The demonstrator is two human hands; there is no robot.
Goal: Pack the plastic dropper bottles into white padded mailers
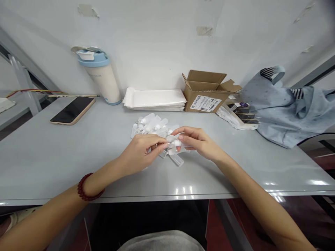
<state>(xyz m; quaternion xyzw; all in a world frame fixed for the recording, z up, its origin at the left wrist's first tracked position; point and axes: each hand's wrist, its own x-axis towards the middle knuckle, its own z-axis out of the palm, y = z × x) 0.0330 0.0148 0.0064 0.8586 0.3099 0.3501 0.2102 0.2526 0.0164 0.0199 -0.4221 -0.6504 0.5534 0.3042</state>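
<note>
A pile of small clear and white plastic pieces lies on the grey table in front of me. My left hand pinches the left edge of a small clear plastic piece above the pile's near side. From the right, my right hand has its thumb and fingers closed on the same piece, at its white cap-like part. A loose clear piece rests just below my hands. The finer shape of the held piece is too small to make out.
Behind the pile sit a stack of white packets and an open cardboard box. A phone and a tumbler stand at the left. Farther right are a small packaged item and a light-blue cloth bag.
</note>
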